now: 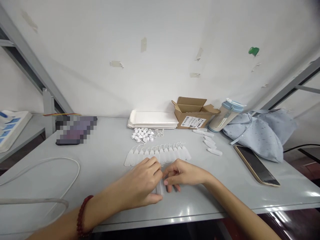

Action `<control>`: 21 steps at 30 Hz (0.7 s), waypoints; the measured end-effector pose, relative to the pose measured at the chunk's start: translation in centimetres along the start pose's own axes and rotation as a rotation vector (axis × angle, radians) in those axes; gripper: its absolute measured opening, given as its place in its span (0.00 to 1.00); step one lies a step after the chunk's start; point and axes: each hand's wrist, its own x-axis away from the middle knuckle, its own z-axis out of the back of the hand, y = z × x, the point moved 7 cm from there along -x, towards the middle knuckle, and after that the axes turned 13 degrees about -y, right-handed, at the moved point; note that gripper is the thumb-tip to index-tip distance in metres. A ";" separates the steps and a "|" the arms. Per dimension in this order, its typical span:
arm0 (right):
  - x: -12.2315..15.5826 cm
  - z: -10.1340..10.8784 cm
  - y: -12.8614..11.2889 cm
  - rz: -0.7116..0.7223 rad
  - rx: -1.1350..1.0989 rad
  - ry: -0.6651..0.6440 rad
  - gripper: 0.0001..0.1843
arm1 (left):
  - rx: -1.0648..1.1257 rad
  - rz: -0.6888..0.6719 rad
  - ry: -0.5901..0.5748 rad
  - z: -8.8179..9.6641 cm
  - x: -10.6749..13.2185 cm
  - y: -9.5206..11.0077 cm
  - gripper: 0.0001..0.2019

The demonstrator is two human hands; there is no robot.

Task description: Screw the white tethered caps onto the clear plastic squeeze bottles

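Note:
My left hand (141, 183) and my right hand (182, 175) meet near the table's front edge, both with fingers pinched on one small clear plastic piece (160, 189) held between them just above the grey table (105, 160). Just beyond my hands lies a row of several white tag-like pieces (157, 154) with thin loops at their far ends. A heap of small white caps (143, 134) sits further back. A few more white pieces (210, 142) lie loose to the right. A red bead bracelet (82, 216) circles my left wrist.
A stack of white trays (152, 119) and an open cardboard box (192, 111) stand by the wall. A lidded cup (225, 115), a blue cloth bag (260, 131) and a phone (257, 165) are at right. A clear tube (62, 173) loops at left.

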 end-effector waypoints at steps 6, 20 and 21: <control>-0.2 0.0 0.2 0.002 0.010 -0.010 0.13 | 0.011 0.001 0.009 0.3 0.2 0.0 0.12; 0.0 0.1 0.3 -0.011 0.007 0.002 0.16 | -0.013 0.013 -0.010 0.1 0.2 -0.1 0.12; 0.0 0.1 0.3 -0.010 0.008 0.003 0.16 | -0.016 0.016 -0.016 0.0 0.2 -0.1 0.12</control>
